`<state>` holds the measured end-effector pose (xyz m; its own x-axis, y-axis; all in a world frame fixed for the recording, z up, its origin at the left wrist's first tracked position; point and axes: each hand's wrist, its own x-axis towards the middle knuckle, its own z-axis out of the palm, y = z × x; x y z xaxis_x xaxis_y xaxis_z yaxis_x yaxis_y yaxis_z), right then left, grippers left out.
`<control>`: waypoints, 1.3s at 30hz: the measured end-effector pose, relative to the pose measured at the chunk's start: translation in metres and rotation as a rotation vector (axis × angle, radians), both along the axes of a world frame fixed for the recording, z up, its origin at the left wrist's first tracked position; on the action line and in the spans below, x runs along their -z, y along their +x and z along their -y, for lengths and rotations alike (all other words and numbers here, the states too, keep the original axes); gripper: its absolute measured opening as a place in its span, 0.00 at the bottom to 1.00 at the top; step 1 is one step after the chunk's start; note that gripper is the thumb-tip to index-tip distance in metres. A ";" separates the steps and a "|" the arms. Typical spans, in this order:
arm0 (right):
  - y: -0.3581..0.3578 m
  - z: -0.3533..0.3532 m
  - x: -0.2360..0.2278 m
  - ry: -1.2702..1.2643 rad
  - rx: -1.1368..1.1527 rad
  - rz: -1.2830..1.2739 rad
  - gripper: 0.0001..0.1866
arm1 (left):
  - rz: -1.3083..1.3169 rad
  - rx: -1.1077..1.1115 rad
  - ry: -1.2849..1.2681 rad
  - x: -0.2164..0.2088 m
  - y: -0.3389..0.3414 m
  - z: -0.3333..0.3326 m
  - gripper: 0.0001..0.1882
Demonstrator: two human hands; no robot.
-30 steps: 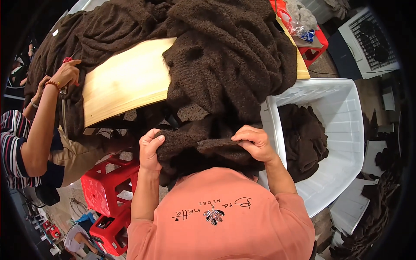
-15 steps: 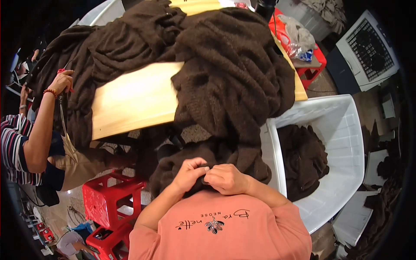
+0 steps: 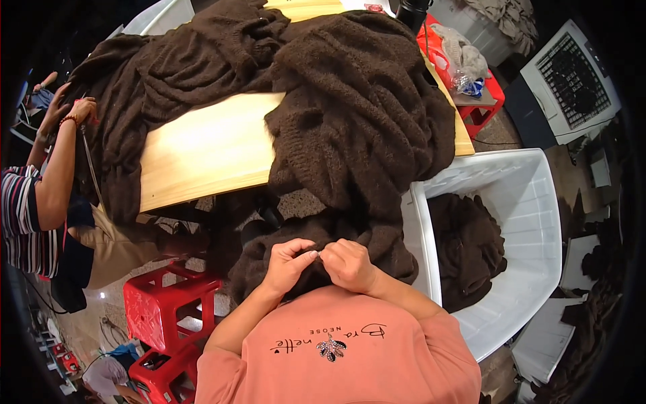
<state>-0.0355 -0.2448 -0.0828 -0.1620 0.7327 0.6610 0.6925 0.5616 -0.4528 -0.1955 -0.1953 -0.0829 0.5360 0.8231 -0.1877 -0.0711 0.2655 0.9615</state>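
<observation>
Dark brown knit fabric point(image 3: 259, 262) lies bunched in my lap, running up to a large heap of the same fabric point(image 3: 350, 101) on the table. My left hand point(image 3: 289, 268) pinches an edge of the knit between thumb and fingers. Close beside it, thumb tips almost meeting, my right hand point(image 3: 347, 264) is closed on the same edge, its fingers curled. Whatever small detail lies between the fingertips is too small to make out.
The pale wooden table point(image 3: 208, 151) carries more brown knit point(image 3: 202, 57). At my right stands a white bin point(image 3: 521, 222) with brown knit inside. Red stools point(image 3: 158, 310) stand at left. A co-worker's hand point(image 3: 82, 111) holds a red-handled tool by the knit.
My right hand has tilted upward, its fingers now pointing away from me. Both my hands have shifted slightly away from my body. The co-worker's hand has moved left and up.
</observation>
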 end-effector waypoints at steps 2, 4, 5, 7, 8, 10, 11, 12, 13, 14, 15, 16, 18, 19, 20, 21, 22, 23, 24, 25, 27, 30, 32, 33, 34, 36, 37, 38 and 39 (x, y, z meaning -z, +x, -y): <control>-0.003 -0.003 -0.003 -0.017 0.025 -0.023 0.06 | -0.036 -0.007 0.057 0.000 -0.001 -0.001 0.06; -0.006 -0.007 -0.006 -0.082 0.019 -0.132 0.08 | -0.089 -0.009 0.165 -0.004 -0.003 -0.002 0.06; -0.003 -0.009 -0.004 -0.088 0.017 -0.134 0.08 | -0.092 -0.011 0.159 -0.006 -0.003 -0.002 0.06; 0.004 -0.012 0.000 -0.294 -0.217 -0.316 0.08 | -0.214 -0.025 0.401 -0.008 -0.003 -0.002 0.06; 0.007 -0.012 0.000 -0.305 -0.240 -0.304 0.09 | -0.228 -0.034 0.387 -0.008 -0.002 -0.001 0.06; 0.010 -0.011 0.000 -0.315 -0.245 -0.286 0.09 | -0.240 -0.046 0.376 -0.007 -0.003 0.000 0.06; 0.010 -0.010 0.000 -0.333 -0.244 -0.278 0.09 | -0.247 -0.054 0.375 -0.006 -0.003 0.001 0.07; 0.009 -0.009 0.002 -0.343 -0.252 -0.280 0.09 | -0.260 -0.063 0.397 -0.007 -0.003 0.002 0.06; 0.011 -0.009 0.004 -0.389 -0.260 -0.325 0.10 | -0.262 -0.072 0.390 -0.007 -0.002 0.002 0.06; 0.012 -0.009 0.005 -0.435 -0.268 -0.370 0.10 | -0.273 -0.068 0.418 -0.008 -0.002 0.002 0.06; 0.014 -0.008 0.006 -0.442 -0.276 -0.368 0.10 | -0.283 -0.064 0.448 -0.009 -0.001 0.003 0.06; 0.015 -0.007 0.006 -0.466 -0.280 -0.393 0.11 | -0.285 -0.067 0.444 -0.011 -0.001 0.002 0.06; 0.014 -0.008 0.004 -0.493 -0.285 -0.420 0.11 | -0.286 -0.062 0.487 -0.013 0.000 0.001 0.06; 0.013 -0.008 0.002 -0.518 -0.273 -0.480 0.11 | -0.287 -0.060 0.485 -0.013 -0.001 0.001 0.06; 0.012 -0.009 0.000 -0.542 -0.261 -0.541 0.11 | -0.280 -0.070 0.496 -0.013 -0.001 0.001 0.06; 0.010 -0.010 -0.001 -0.544 -0.259 -0.543 0.11 | -0.272 -0.079 0.507 -0.013 -0.001 0.000 0.07; 0.006 -0.011 -0.001 -0.537 -0.210 -0.560 0.10 | -0.274 -0.079 0.505 -0.012 -0.001 0.000 0.07; 0.004 -0.012 -0.001 -0.530 -0.161 -0.577 0.09 | -0.275 -0.098 0.522 -0.011 -0.002 -0.001 0.07; 0.004 -0.011 -0.001 -0.532 -0.161 -0.578 0.09 | -0.276 -0.118 0.538 -0.011 -0.002 0.000 0.07; 0.003 -0.012 -0.001 -0.494 -0.141 -0.454 0.09 | -0.277 -0.120 0.538 -0.011 -0.002 -0.001 0.07; 0.003 -0.013 0.000 -0.456 -0.124 -0.329 0.09 | -0.295 -0.134 0.587 -0.011 -0.002 -0.001 0.07; 0.003 -0.012 0.004 -0.463 -0.092 -0.297 0.07 | -0.320 -0.132 0.570 -0.009 -0.001 -0.002 0.07; 0.001 -0.012 0.004 -0.497 -0.041 -0.337 0.04 | -0.331 -0.150 0.581 -0.006 0.000 -0.002 0.07; 0.000 -0.012 0.004 -0.497 -0.042 -0.336 0.04 | -0.341 -0.167 0.591 -0.006 0.000 -0.001 0.08; -0.002 -0.011 0.004 -0.502 -0.022 -0.345 0.04 | -0.342 -0.168 0.591 -0.006 0.001 -0.001 0.08; -0.004 -0.011 0.004 -0.506 -0.004 -0.354 0.03 | -0.377 -0.195 0.783 -0.007 0.004 -0.001 0.09; -0.004 -0.010 0.005 -0.492 0.016 -0.362 0.03 | -0.378 -0.196 0.783 -0.006 0.005 -0.001 0.09; -0.005 -0.010 0.005 -0.478 0.036 -0.370 0.03 | -0.369 -0.217 0.930 -0.004 0.007 -0.001 0.10; -0.006 -0.011 0.006 -0.478 0.035 -0.371 0.03 | -0.359 -0.237 1.077 -0.003 0.007 -0.001 0.10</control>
